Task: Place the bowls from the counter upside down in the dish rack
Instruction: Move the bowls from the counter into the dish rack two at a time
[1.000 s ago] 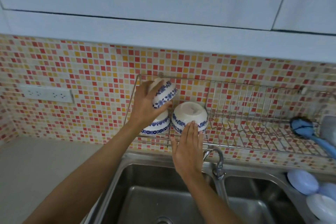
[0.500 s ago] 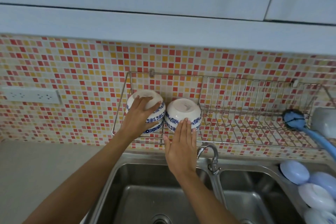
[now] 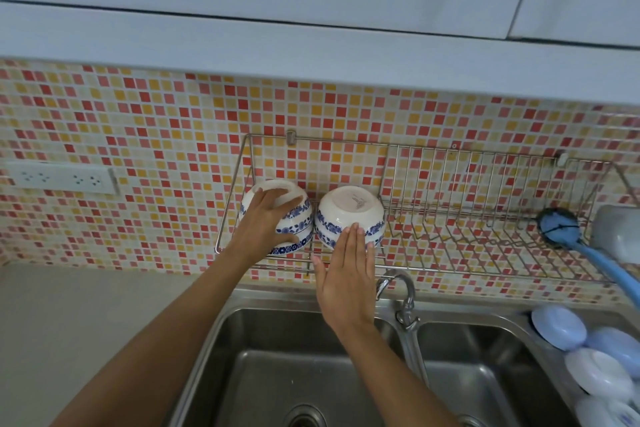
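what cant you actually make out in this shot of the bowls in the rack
- Head view: how many bowls sit in the left stack; the left hand covers its near side.
- Lower front of the right stack: hidden behind the right hand fingertips.
- Grey object at the dish rack end: cut off by the right edge.
- Print on the right bowl's base: too small to read.

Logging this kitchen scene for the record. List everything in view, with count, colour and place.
bowls: at least three, white with blue pattern, upside down at left end of rack; left stack of two
dish rack: one, metal wire, on tiled wall
brush: one, blue, rack's right end
sink: one double basin, steel, below rack
tap: one, metal, between basins
plates: several, pale blue and white, right of sink
socket: one, white, left wall
left hand: on left stack
right hand: flat, fingertips on right bowl
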A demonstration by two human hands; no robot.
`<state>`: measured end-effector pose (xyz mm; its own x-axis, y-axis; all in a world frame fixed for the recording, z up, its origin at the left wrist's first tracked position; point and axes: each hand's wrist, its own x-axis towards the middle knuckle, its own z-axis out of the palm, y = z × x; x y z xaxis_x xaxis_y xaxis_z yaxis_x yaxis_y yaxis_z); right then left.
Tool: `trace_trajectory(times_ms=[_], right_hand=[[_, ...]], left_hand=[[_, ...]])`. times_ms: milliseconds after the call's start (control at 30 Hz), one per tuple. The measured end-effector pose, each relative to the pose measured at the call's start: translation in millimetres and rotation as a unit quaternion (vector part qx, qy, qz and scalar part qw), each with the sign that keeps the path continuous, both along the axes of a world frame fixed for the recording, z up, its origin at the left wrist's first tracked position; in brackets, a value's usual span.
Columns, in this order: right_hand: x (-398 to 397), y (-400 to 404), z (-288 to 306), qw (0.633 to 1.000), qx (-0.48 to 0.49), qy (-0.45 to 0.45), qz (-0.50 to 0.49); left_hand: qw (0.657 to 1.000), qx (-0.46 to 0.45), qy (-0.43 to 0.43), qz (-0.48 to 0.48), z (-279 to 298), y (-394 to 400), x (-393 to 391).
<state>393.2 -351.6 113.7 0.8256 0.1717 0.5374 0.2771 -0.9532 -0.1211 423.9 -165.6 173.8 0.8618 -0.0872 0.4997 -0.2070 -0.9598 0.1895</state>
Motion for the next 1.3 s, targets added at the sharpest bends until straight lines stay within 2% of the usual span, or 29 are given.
trace_trajectory(times_ms=[167,333,500,633,900,1100,1300], right_hand=[[-1,0,1,1.0,-0.002,0.003,0.001],[-1,0,1,1.0,0.0,0.005,0.006],[0,0,3,0.999,-0.001,0.031,0.014],[-4,-2,8,0.998,0.006,0.05,0.026],[-5,-3,10,0.997,0.004,0.077,0.025],[-5,-7,8,0.996,-0.014,0.078,0.032],[-20,-21,8,0.993,-0.046,0.082,0.07]], left_hand=[[0.999,-0.019,-0.02,-0.034,-4,-2,-9],[0.999,-0.032,-0.007,-0.024,-7,-1,-9],[0.99,-0.142,-0.018,0.009,-11,-4,-18],[0.981,-0.187,-0.028,0.046,-12,-7,-28],[0.985,-0.152,-0.05,0.065,-31,-4,-50],[0.996,-0.001,0.027,0.088,-56,-2,-75],[0.992,0.015,0.085,0.091,-56,1,-96]])
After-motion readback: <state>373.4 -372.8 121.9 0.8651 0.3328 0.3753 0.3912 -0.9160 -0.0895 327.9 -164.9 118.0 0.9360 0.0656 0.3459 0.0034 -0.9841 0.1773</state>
